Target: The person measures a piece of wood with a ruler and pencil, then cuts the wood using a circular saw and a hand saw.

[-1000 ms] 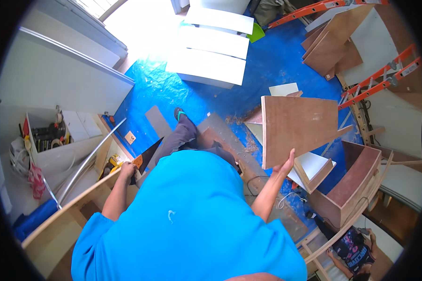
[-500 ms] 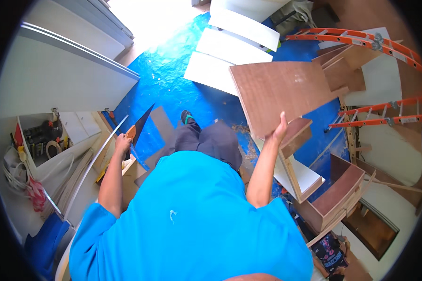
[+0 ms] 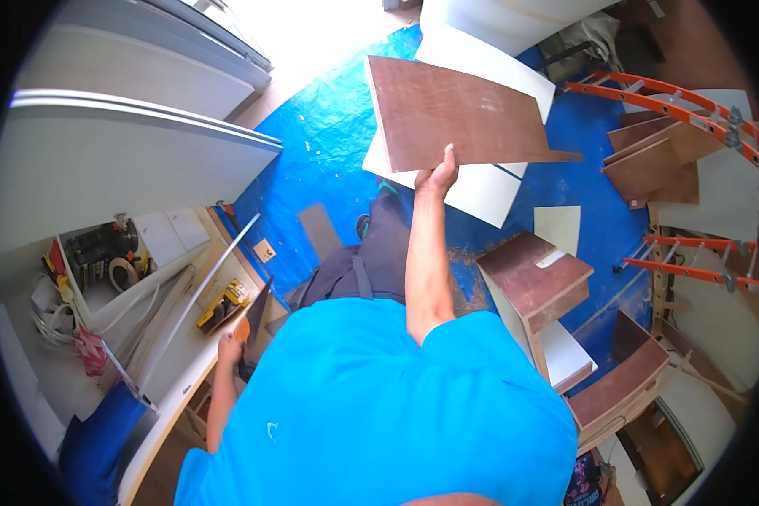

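Observation:
My right hand (image 3: 438,175) is closed on the near edge of a brown plywood panel (image 3: 455,114). The panel is held out in front of me, above white boards on the floor. Down at my left side, my left hand (image 3: 229,347) grips a handsaw by its orange handle (image 3: 243,329). Its dark blade (image 3: 259,305) points forward, away from my body. Part of that hand's fingers is hidden behind the handle.
White boards (image 3: 489,190) lie on a blue tarp (image 3: 304,169). At right stand a brown-topped wooden box (image 3: 535,268), an open wooden piece (image 3: 620,379) and an orange ladder (image 3: 683,268). Leaning plywood pieces (image 3: 662,164) lie beyond. On the left are a tool-filled drawer (image 3: 101,253) and a workbench (image 3: 164,413).
My right hand has swung the panel forward and to the left, exposing the brown-topped box. The saw has dropped lower, nearer my side. My body has turned and stepped.

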Demonstrator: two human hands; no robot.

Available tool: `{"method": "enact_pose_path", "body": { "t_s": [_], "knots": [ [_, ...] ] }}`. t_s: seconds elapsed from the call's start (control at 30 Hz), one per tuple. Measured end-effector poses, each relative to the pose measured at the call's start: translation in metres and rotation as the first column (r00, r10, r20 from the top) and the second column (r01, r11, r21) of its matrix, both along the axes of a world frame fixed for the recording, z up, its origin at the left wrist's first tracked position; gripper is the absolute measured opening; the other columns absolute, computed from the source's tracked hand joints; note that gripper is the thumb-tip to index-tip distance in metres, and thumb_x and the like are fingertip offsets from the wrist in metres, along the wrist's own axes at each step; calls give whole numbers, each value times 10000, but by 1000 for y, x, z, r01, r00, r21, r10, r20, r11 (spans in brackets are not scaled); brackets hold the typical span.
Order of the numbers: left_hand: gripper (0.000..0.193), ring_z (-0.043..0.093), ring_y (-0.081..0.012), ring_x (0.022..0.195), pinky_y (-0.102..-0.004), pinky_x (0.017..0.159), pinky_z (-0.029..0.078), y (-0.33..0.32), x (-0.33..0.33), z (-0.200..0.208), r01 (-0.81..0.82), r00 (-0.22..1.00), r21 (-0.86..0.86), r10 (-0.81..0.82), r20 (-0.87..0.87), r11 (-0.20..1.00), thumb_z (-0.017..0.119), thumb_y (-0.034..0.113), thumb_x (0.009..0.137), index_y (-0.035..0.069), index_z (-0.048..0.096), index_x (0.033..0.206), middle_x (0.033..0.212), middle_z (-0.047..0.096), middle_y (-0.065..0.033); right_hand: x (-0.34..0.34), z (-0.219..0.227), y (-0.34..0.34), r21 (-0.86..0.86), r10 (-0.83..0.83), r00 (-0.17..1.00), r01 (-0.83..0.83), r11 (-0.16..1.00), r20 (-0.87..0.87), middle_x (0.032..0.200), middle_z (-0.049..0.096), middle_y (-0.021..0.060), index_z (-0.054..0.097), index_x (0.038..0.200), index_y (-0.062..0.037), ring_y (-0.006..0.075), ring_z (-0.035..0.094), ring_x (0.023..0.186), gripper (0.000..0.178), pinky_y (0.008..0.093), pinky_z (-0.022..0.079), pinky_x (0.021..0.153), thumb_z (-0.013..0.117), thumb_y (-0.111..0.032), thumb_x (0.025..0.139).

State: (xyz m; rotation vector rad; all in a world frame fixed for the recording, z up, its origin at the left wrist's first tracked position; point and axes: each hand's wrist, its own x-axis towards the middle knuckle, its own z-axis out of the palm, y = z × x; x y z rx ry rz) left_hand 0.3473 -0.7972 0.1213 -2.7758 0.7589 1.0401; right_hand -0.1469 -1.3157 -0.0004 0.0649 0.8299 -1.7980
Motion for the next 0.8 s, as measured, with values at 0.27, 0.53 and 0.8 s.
{"method": "enact_pose_path", "body": {
  "t_s": [0.27,0.53,0.8],
  "knots": [
    [282,595,-220,478,-374,433,473,-42,-84,60,-495,860,162,507,-47,854,654,-27,828,-26,591,1103,759,651,-137,104,-85,-48,369,290,929,-360,857,231,1395,578,111,434,1490,-183,327,626,1208,549,580,583,923,655,-406,1039],
    [405,578,-159,511,-311,470,478,-165,-138,40,-379,913,76,386,-131,922,635,-8,849,-14,563,1247,854,670,-98,111,-204,-67,524,692,599,-771,363,402,1567,455,248,337,1582,-87,459,573,1309,701,676,514,996,337,-598,1103],
    [516,562,-124,561,-274,524,474,-228,-147,22,-532,784,-89,450,-427,842,574,-19,864,-3,499,1374,829,607,-60,42,-190,-47,720,988,-143,-679,-141,59,1295,672,162,573,1388,-26,298,692,1095,498,440,597,807,598,-372,1031]
  ]
}}
